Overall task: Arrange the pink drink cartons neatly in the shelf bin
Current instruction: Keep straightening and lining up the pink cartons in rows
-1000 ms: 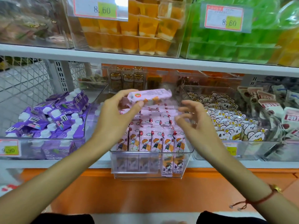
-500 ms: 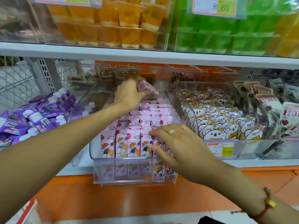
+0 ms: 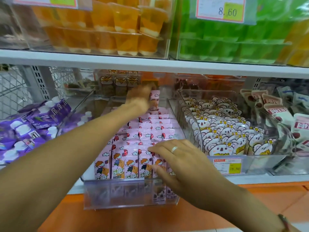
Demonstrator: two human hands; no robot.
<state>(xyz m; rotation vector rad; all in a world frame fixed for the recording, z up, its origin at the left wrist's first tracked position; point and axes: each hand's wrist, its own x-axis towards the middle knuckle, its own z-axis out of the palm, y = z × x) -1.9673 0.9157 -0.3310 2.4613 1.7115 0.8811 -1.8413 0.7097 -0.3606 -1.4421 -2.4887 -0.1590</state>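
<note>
Nearest, the right hand [image 3: 179, 162] lies with fingers straight on the front row of pink cartons [image 3: 133, 158], which stand upright in the clear bin [image 3: 115, 195] on the shelf [image 3: 150, 63]. At twelve o'clock from that row, at the bin's far end, the blurred left hand [image 3: 139, 99] grips one upright carton [image 3: 154, 99]. Purple pouches [image 3: 30, 126] lie at nine o'clock, koala packets [image 3: 222, 131] at three o'clock.

White lower shelf [image 3: 250, 179] spans mid-frame. On it, left to right: clear bin of purple pouches [image 3: 25, 131], clear shelf bin [image 3: 130, 195] overhanging the front edge at centre, clear bin of koala packets [image 3: 225, 131]. Upper shelf [image 3: 150, 63] carries bins of orange jelly cups [image 3: 108, 30] and green cups [image 3: 225, 44].
</note>
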